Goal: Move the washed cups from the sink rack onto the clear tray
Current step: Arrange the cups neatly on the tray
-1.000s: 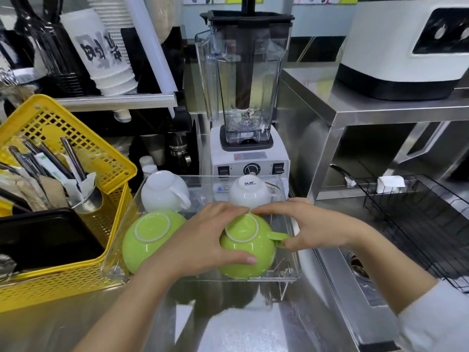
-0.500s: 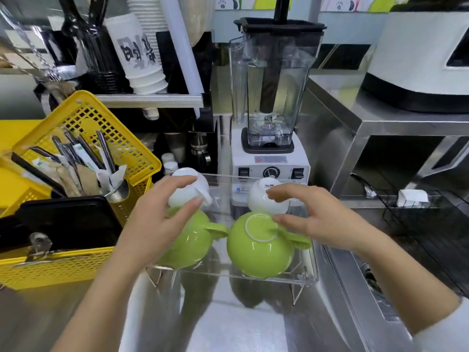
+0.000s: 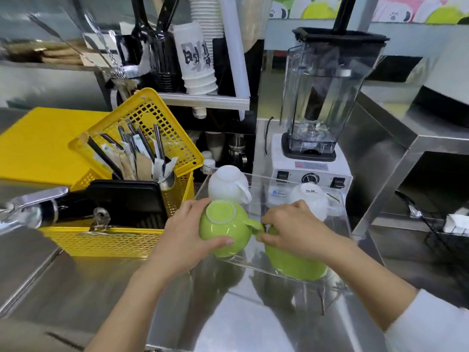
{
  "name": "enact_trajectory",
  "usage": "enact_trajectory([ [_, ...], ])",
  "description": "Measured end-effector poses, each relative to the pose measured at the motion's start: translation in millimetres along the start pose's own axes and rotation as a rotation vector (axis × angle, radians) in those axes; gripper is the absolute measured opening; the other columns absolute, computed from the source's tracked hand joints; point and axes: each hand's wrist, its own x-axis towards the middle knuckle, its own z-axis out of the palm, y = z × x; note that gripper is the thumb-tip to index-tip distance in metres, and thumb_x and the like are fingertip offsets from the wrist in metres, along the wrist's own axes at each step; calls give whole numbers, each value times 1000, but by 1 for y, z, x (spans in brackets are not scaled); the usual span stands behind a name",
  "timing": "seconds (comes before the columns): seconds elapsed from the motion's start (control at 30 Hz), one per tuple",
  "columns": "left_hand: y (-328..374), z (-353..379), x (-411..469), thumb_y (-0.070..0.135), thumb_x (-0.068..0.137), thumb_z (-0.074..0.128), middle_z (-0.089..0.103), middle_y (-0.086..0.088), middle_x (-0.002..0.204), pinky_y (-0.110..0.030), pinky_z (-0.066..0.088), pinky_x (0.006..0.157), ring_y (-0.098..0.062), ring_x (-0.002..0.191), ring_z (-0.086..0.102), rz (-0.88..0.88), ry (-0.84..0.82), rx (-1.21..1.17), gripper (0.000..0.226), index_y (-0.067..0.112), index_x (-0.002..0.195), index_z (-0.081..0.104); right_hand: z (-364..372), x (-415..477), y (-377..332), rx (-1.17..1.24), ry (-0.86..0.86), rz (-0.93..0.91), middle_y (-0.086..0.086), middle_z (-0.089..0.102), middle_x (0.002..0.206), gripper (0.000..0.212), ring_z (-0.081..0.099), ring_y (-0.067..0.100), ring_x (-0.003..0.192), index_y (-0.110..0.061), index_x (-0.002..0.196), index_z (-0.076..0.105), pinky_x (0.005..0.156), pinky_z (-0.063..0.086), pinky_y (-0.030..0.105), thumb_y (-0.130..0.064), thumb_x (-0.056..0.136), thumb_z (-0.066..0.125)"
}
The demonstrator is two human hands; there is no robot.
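Observation:
A clear tray (image 3: 341, 199) on short legs stands on the steel counter and holds cups turned upside down. Two white cups sit at its back, one on the left (image 3: 227, 182) and one on the right (image 3: 312, 199). My left hand (image 3: 181, 240) grips the left green cup (image 3: 224, 228) around its body, at the tray's front left. My right hand (image 3: 295, 229) pinches that cup's handle and lies over the right green cup (image 3: 295, 265), hiding its top. The sink rack (image 3: 439, 240) is at the far right edge.
A yellow basket (image 3: 114, 240) with a black tray and a cup of utensils stands left of the clear tray. A blender (image 3: 319, 118) stands right behind it. A shelf with stacked paper cups (image 3: 198, 62) is at the back. A raised steel shelf (image 3: 416, 128) stands to the right.
My left hand closed around the left green cup. My right hand moved left from the right green cup to the left cup's handle. My view shifted right and closer.

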Motion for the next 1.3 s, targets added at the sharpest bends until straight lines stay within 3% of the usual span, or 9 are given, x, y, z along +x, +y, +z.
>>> enact_trajectory([
  [0.1,-1,-2,-1,43,68,75,35,17,117,-27,33,92,-6,109,40,22,8,-41,76,28,132,36,1,-1,-2,36,9,-6,4,67,103,29,55,23,102,-17,99,66,98,27,38,-41,89,52],
  [0.2,-3,-2,-1,42,70,74,37,17,122,-28,34,96,-5,110,39,37,-4,-58,74,30,133,35,3,-1,-2,40,46,-7,3,68,98,27,55,24,99,-17,95,67,96,27,36,-40,88,53],
  [0.37,-5,-6,-2,66,64,64,36,18,131,-32,28,108,-7,126,34,64,17,-119,82,32,133,37,2,-2,0,150,104,5,0,66,107,34,55,23,103,-19,105,63,94,28,35,-46,86,54],
  [0.57,13,-33,32,38,91,49,43,15,132,-21,24,99,3,121,33,174,155,-199,43,24,132,45,-14,25,12,347,158,82,5,67,108,25,61,28,100,-16,100,63,84,49,39,-35,84,60],
  [0.77,5,-17,99,43,94,41,33,2,150,-38,16,115,-16,141,21,192,-24,-2,46,20,134,45,-11,63,11,354,79,136,14,64,119,46,57,32,109,-13,115,57,91,48,45,-40,79,66],
  [0.87,3,-7,106,55,88,29,32,6,151,-42,15,115,-15,142,18,201,-66,152,56,26,133,45,-8,72,14,384,38,135,10,61,123,52,57,28,109,-16,119,54,91,48,41,-43,77,68],
  [1.0,-5,1,103,54,92,32,32,10,150,-41,10,112,-10,141,19,192,-49,171,48,31,132,44,-6,78,18,424,-22,87,6,58,130,43,56,26,112,-15,122,52,88,43,35,-32,83,63],
  [1.13,-8,4,100,70,74,20,40,9,146,-46,17,112,-14,137,29,203,14,166,71,33,126,50,-5,84,26,430,-2,69,10,62,122,31,56,29,108,-10,117,56,86,43,37,-22,88,58],
  [1.3,-12,4,100,70,73,20,45,10,143,-46,22,108,-17,132,37,197,54,177,70,34,122,55,-4,93,33,385,-4,61,12,63,95,16,55,30,87,-6,101,58,73,41,38,-17,89,55],
])
